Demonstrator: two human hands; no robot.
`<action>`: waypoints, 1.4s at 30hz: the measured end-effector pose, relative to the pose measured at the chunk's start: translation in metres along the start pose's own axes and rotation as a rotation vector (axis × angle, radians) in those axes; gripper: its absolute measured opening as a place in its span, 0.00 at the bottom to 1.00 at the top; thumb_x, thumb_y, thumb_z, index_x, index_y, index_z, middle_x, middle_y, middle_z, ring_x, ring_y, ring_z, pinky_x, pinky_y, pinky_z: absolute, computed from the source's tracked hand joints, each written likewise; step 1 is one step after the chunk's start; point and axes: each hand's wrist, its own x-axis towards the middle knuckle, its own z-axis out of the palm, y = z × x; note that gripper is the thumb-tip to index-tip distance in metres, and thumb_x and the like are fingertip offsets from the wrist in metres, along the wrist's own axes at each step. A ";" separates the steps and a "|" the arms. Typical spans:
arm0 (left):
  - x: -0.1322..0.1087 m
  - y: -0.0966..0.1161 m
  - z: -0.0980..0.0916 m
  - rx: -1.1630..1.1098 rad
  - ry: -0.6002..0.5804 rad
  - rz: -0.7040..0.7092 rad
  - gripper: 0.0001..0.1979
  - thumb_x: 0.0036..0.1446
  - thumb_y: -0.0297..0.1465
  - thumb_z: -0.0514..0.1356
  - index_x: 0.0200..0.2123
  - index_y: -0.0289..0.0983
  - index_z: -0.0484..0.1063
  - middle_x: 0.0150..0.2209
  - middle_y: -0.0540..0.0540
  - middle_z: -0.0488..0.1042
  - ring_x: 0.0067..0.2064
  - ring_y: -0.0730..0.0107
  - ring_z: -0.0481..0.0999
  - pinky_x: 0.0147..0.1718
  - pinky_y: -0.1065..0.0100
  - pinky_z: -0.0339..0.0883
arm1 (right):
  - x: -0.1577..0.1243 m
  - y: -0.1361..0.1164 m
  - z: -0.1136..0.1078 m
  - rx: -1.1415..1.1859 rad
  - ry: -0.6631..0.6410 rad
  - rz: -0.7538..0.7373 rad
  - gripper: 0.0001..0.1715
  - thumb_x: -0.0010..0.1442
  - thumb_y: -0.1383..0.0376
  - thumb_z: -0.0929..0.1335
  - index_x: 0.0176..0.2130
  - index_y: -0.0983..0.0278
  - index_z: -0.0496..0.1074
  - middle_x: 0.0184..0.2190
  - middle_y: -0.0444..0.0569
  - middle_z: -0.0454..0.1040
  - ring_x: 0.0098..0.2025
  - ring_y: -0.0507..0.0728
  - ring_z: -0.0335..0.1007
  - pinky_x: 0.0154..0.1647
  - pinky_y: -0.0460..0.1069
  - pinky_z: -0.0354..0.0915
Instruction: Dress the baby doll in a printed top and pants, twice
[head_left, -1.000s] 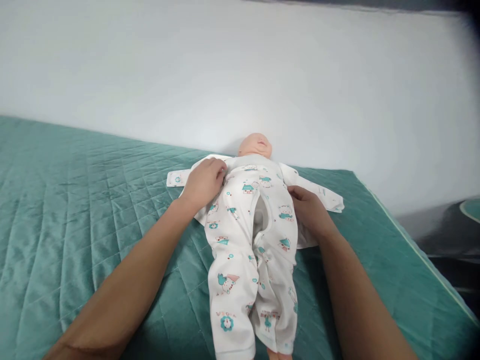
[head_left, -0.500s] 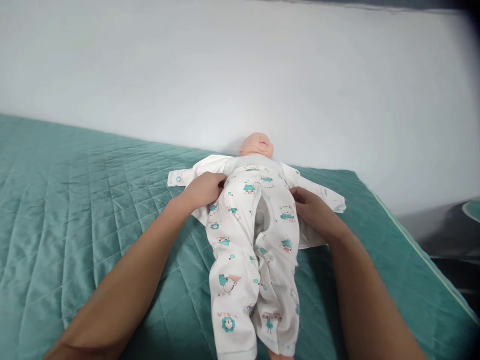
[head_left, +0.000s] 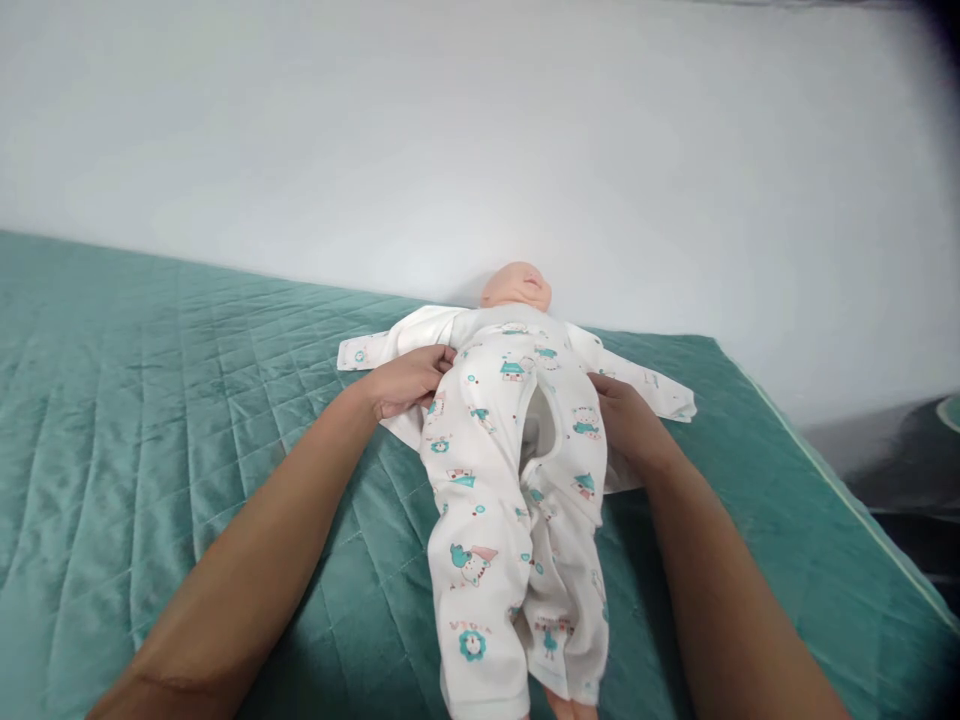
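A baby doll [head_left: 517, 285] lies on its back, its head toward the wall. Printed white baby pants [head_left: 480, 480], with an open crotch, cover its legs and reach high up the torso. Under them is a white baby shirt [head_left: 652, 388], sleeves spread out to both sides. My left hand [head_left: 411, 381] is closed on the left side edge of the pants. At the right side my right hand [head_left: 628, 418] grips the pants, its fingertips tucked out of sight behind the cloth. Part of a foot shows below the right pant leg.
A green quilted cover [head_left: 187, 420] lies under the doll. The pale wall [head_left: 450, 130] rises right behind the doll's head. The bed's piped edge slants down at the right, with a dark object [head_left: 907, 460] beyond it, partly cut off.
The pants and doll sit slightly farther right in view, and the right foot shows more. My right hand has slid further behind the side of the pants. My left hand keeps its place.
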 end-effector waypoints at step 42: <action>0.002 0.005 0.019 0.300 0.122 0.043 0.09 0.49 0.24 0.59 0.35 0.35 0.77 0.32 0.44 0.80 0.37 0.63 0.79 0.34 0.70 0.72 | -0.003 -0.003 -0.009 0.048 -0.066 0.013 0.15 0.47 0.58 0.76 0.36 0.62 0.79 0.29 0.49 0.80 0.34 0.61 0.76 0.35 0.52 0.73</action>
